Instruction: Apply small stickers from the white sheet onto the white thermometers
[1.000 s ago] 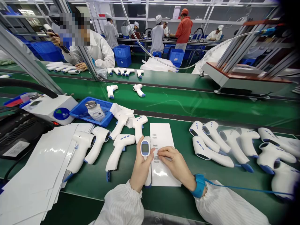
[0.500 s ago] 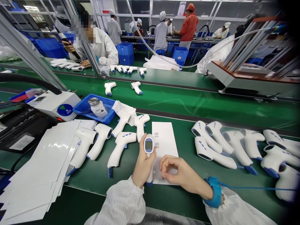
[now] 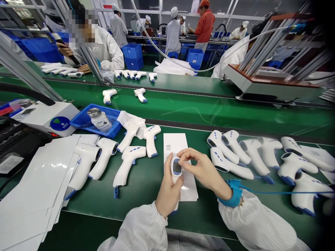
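Note:
My left hand (image 3: pixel 169 193) is wrapped round the handle of a white infrared forehead thermometer (image 3: pixel 176 168), its grey screen facing me. At the screen's upper right edge, my right hand (image 3: pixel 205 170) has its thumb and forefinger pinched together; whatever lies between the fingertips is too small to make out. Beneath the hands lies a white sheet (image 3: pixel 174 141) with small printed marks. A blue strap (image 3: pixel 232 193) with a cord circles my right wrist. To the left rests a thermometer with its handle end open (image 3: pixel 128 162); several more thermometers (image 3: pixel 230 165) lie on the right.
A blue tray (image 3: pixel 74 121) holding a bottle (image 3: pixel 101 120) stands at the left, behind white sheets (image 3: pixel 44 174). A green conveyor (image 3: pixel 180 103) crosses ahead and carries two thermometers. Beyond it sits a co-worker (image 3: pixel 104 47); a metal-framed rack (image 3: pixel 272 78) stands at the far right.
My right hand has moved up and onto the thermometer's screen edge. My left hand still grips the thermometer, now tilted a little. The whole view has shifted slightly.

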Motion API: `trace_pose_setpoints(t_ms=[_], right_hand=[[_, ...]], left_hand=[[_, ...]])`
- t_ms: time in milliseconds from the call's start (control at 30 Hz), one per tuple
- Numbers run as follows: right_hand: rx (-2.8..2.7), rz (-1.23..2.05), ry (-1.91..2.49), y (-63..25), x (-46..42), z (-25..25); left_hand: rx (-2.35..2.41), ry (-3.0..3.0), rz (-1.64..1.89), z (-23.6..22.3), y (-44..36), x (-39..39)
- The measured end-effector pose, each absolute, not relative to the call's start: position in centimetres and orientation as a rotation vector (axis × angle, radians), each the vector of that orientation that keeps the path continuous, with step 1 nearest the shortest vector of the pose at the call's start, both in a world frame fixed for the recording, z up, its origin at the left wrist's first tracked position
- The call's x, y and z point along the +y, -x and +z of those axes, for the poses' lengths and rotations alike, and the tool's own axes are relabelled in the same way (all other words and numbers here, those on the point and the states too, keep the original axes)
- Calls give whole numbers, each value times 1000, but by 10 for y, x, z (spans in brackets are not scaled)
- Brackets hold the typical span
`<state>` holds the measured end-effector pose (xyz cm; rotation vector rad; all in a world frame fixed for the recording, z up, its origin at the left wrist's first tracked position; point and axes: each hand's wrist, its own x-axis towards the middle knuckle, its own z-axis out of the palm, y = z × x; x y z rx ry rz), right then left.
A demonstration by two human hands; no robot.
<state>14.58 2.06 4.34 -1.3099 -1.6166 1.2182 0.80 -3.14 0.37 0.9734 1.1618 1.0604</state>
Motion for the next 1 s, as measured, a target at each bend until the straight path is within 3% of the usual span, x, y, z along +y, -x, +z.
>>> trace_pose_setpoints(t_ms=[1000], right_hand=[[-1513,1183,1292,-137,20,38]], left_hand=[[1112,-895,1040,1,-5,-33]])
